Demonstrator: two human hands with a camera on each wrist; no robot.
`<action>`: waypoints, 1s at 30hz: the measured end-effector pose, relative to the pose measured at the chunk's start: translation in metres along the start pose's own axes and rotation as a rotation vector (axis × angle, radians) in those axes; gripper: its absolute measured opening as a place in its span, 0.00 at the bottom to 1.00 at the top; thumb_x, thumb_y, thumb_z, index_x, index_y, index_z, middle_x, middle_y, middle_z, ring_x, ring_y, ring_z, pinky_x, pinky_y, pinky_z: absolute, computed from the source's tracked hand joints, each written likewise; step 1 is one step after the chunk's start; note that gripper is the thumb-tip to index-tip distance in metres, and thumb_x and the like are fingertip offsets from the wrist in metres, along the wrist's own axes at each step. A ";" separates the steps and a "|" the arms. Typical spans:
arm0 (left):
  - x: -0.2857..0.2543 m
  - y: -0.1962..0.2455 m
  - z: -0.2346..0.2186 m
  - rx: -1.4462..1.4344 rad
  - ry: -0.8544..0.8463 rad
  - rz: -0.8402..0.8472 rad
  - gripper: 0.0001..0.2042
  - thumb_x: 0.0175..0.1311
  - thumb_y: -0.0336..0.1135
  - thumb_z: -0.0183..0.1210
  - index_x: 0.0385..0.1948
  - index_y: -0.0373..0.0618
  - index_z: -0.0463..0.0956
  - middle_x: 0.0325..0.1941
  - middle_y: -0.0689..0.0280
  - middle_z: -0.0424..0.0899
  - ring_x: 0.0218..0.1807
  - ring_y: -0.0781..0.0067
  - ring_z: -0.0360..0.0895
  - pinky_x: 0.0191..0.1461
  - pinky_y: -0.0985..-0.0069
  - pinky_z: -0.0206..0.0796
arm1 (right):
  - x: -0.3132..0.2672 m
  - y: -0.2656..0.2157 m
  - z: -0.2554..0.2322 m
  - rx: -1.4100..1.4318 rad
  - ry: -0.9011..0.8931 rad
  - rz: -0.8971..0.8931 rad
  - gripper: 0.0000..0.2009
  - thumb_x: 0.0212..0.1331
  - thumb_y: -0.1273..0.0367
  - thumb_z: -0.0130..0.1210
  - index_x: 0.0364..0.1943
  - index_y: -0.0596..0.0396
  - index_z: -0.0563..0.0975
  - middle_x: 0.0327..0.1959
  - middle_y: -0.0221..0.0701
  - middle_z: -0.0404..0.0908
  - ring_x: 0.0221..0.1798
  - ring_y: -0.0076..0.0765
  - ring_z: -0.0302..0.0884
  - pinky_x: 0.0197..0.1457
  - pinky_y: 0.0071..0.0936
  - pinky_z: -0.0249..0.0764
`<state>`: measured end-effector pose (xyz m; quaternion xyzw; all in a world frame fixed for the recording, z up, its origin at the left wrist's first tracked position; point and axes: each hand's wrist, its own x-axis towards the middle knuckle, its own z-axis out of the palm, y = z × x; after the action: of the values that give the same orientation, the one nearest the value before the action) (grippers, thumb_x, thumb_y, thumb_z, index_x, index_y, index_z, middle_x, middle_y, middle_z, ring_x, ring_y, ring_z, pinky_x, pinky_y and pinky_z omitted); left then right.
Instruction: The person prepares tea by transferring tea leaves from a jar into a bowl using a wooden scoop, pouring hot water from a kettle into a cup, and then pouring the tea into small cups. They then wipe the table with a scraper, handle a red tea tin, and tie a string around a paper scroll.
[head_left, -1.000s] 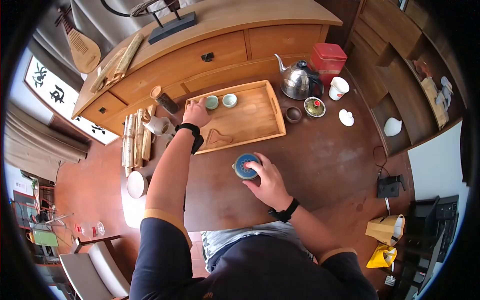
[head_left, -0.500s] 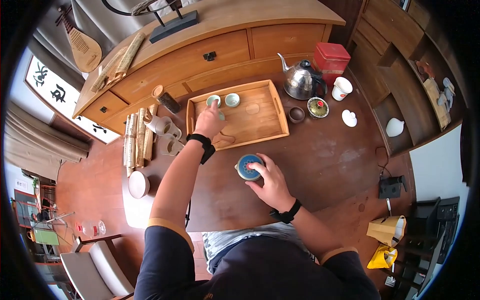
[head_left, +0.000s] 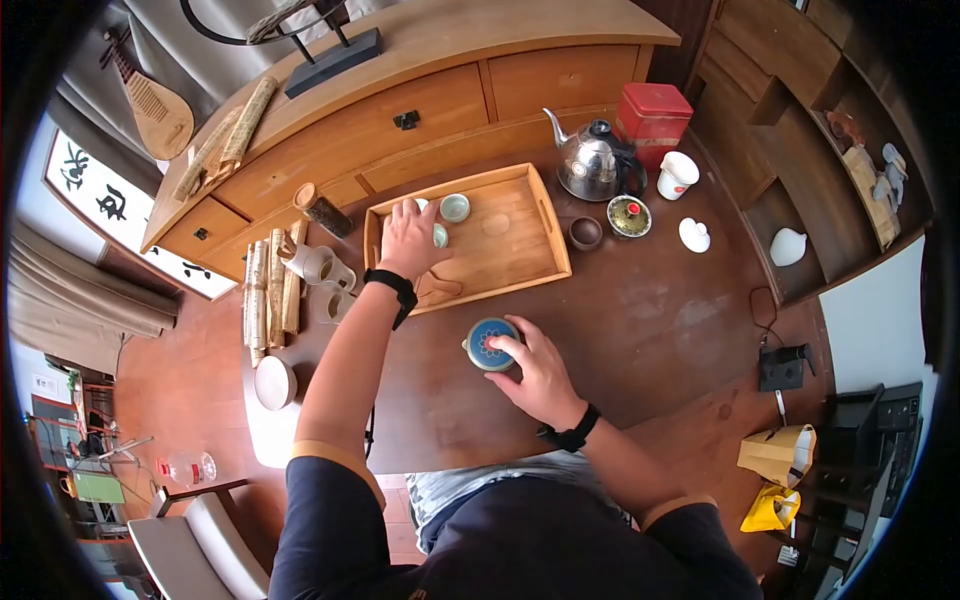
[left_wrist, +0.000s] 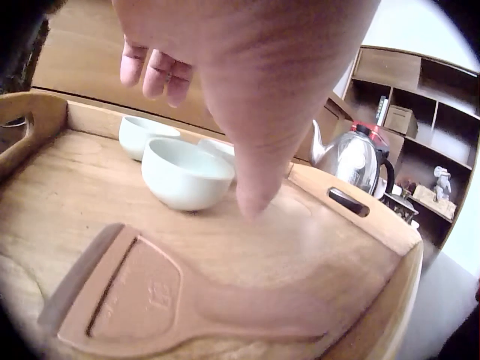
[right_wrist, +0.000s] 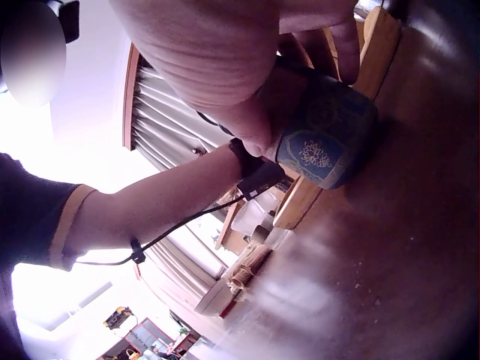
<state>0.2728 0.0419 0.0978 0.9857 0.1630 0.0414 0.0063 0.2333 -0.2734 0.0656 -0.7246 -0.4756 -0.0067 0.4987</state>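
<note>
My left hand (head_left: 407,242) hovers over the left half of a wooden tray (head_left: 500,288), its fingers loosely extended and holding nothing. Close by are three pale green teacups: a front one (left_wrist: 187,176), one at the back left (left_wrist: 142,135), and one (head_left: 455,208) at the back right. Below the hand lies a brown flat tool (left_wrist: 150,292) with a broad head and a handle. On the table in front of the tray, my right hand (head_left: 545,372) grips a small blue teapot (right_wrist: 326,142), one finger resting on its flower-patterned lid (head_left: 482,335).
Right of the tray stand a steel kettle (head_left: 592,165), a dark cup (head_left: 585,232), a lidded bowl (head_left: 628,216), a white cup (head_left: 678,176) and a white lid (head_left: 693,235). At left are glass pitchers (head_left: 330,303), bamboo scrolls (head_left: 268,295), a jar (head_left: 325,212) and a pale bowl (head_left: 275,383).
From the tray's left end, my left hand has shifted right and nearer. A third teacup, out of sight a second ago, shows beside it. My right hand stays on the teapot.
</note>
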 end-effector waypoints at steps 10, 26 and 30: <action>0.042 -0.033 -0.007 -0.055 -0.390 0.197 0.62 0.39 0.40 0.83 0.81 0.76 0.50 0.83 0.47 0.52 0.81 0.33 0.54 0.80 0.48 0.62 | 0.002 0.000 -0.001 0.008 -0.015 0.009 0.34 0.49 0.71 0.76 0.62 0.39 0.74 0.67 0.48 0.72 0.65 0.62 0.75 0.66 0.50 0.74; 0.054 -0.030 -0.013 -0.021 -0.487 0.209 0.66 0.34 0.41 0.85 0.81 0.74 0.48 0.85 0.48 0.48 0.83 0.36 0.50 0.82 0.48 0.58 | 0.005 -0.001 -0.004 -0.034 -0.032 -0.014 0.34 0.48 0.71 0.77 0.61 0.43 0.73 0.66 0.47 0.73 0.63 0.61 0.77 0.63 0.48 0.77; 0.060 -0.033 -0.003 -0.067 -0.481 0.280 0.64 0.32 0.40 0.85 0.80 0.67 0.52 0.84 0.49 0.51 0.82 0.35 0.51 0.82 0.49 0.57 | 0.005 -0.002 -0.004 -0.041 -0.025 -0.015 0.33 0.49 0.71 0.77 0.61 0.43 0.73 0.66 0.47 0.72 0.62 0.61 0.77 0.63 0.48 0.78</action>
<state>0.3188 0.0926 0.1045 0.9795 0.0173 -0.1877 0.0717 0.2368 -0.2727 0.0712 -0.7311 -0.4871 -0.0113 0.4776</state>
